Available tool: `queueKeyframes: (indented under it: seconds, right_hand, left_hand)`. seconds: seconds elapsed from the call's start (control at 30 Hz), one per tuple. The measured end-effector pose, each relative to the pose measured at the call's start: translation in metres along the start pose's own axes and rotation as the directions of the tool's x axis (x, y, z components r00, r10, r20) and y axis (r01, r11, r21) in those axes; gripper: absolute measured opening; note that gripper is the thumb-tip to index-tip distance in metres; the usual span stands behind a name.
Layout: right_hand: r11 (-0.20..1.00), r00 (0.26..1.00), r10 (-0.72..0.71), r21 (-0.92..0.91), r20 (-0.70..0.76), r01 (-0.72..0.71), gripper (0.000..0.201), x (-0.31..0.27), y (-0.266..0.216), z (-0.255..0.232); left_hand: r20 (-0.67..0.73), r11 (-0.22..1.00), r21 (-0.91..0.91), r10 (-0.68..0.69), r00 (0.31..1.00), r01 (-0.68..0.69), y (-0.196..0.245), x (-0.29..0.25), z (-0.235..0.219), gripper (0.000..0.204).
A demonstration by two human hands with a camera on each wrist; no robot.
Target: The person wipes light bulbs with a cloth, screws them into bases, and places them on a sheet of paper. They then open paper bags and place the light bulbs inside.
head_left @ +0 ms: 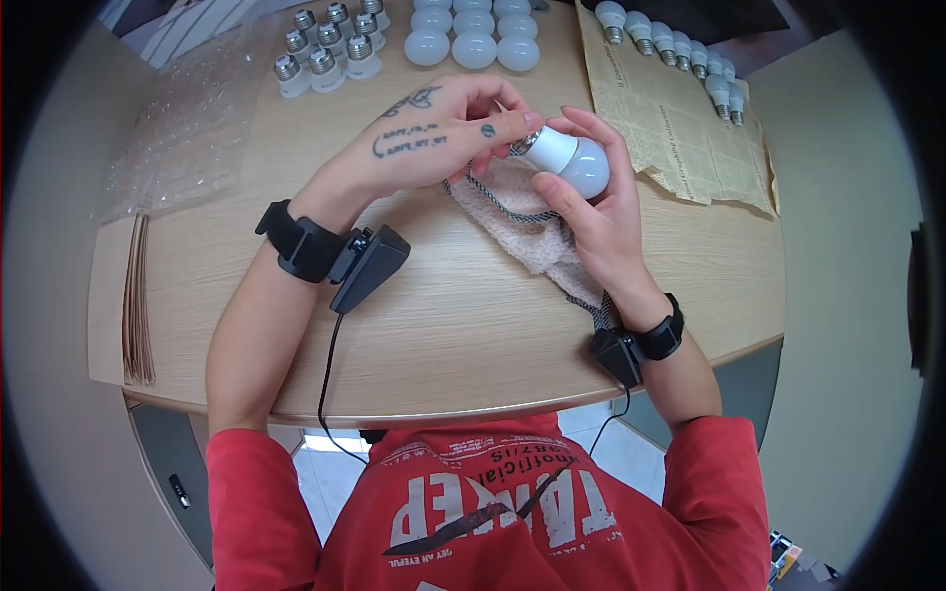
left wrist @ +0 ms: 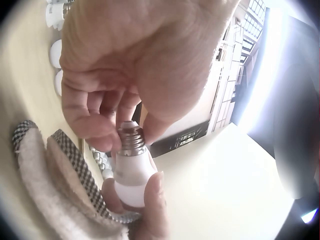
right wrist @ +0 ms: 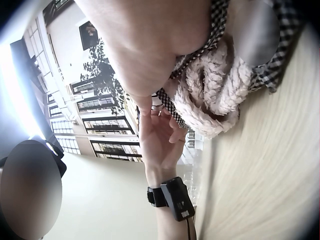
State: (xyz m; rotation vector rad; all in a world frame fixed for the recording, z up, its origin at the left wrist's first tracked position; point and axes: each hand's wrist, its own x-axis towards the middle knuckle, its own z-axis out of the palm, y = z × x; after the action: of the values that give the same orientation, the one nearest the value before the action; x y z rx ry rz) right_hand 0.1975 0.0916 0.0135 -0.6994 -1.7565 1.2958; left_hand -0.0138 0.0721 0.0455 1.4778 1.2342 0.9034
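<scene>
A white light bulb (head_left: 591, 167) is between both hands above the table, its metal screw base toward the left and its globe toward the right. My right hand (head_left: 611, 222) holds it by the globe, with the thumb on the near side. At the screw base (left wrist: 132, 141), my left hand (head_left: 429, 136) pinches with thumb and fingertip, as the left wrist view shows. A fluffy pale pink cloth (head_left: 512, 209) with black-and-white checked edging hangs beneath the bulb, against the right palm. The right wrist view shows its folds (right wrist: 215, 90) close to that hand.
Bulbs with their screw bases up (head_left: 323, 64) stand at the back left, beside rows of globe-up bulbs (head_left: 475, 49). More bulbs (head_left: 665, 44) lie on printed brown paper (head_left: 680, 138) at the right. Bubble wrap (head_left: 187, 128) and folded paper bags (head_left: 133, 295) lie on the left.
</scene>
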Motion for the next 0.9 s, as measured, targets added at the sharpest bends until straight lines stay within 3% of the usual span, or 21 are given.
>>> queueKeyframes:
  seconds: [0.1,0.4,0.9]
  right_hand:
    - [0.999,1.000,-0.009,-0.039,0.000,0.009,0.060,0.000,-0.001,0.001]
    - [0.995,0.995,0.101,0.000,-0.002,-0.101,0.047,-0.002,-0.003,0.002]
    - [0.995,0.997,0.021,-0.098,-0.077,-0.028,0.044,-0.004,0.004,0.003]
  left_hand:
    - [-0.007,0.997,-0.059,0.043,0.999,-0.043,0.002,-0.001,0.003,0.032]
    - [0.024,0.998,-0.063,-0.005,1.000,0.006,0.004,-0.004,0.022,0.034]
    - [-0.036,0.998,-0.059,0.033,0.999,-0.035,-0.009,-0.003,0.038,0.031]
